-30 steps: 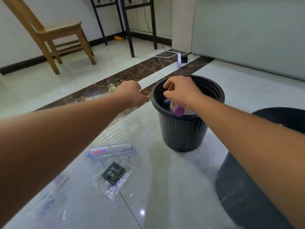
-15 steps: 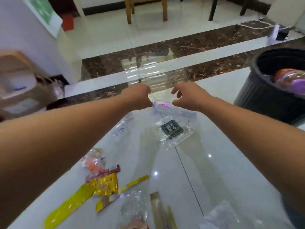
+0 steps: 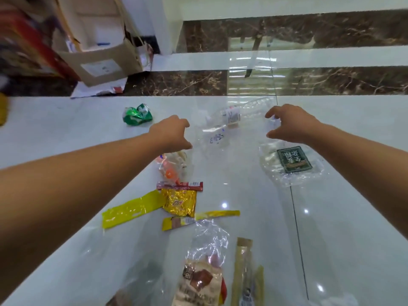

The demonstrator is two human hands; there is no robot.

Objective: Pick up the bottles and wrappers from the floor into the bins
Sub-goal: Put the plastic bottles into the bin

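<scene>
Two clear plastic bottles lie on the white floor between my hands: one with a white label (image 3: 240,114) and one with blue print (image 3: 213,138) just in front of it. My left hand (image 3: 171,133) hovers at the left of them, fingers apart, holding nothing. My right hand (image 3: 287,124) hovers at their right end, fingers curled open, empty. A clear wrapper with a dark green label (image 3: 293,161) lies under my right wrist. Yellow and gold wrappers (image 3: 178,202), an orange wrapper (image 3: 171,166) and a green wrapper (image 3: 136,114) lie scattered. No bin is in view.
More clear and brown snack wrappers (image 3: 201,281) lie at the near edge. A cardboard box (image 3: 103,62) and clutter stand at the back left by a white wall. A dark marble strip (image 3: 309,81) crosses the floor beyond the bottles.
My view swung left, away from the black bin, which left the frame. Both hands moved from the bin to the clear bottles on the floor; my right hand dropped the purple-capped bottle into the bin.
</scene>
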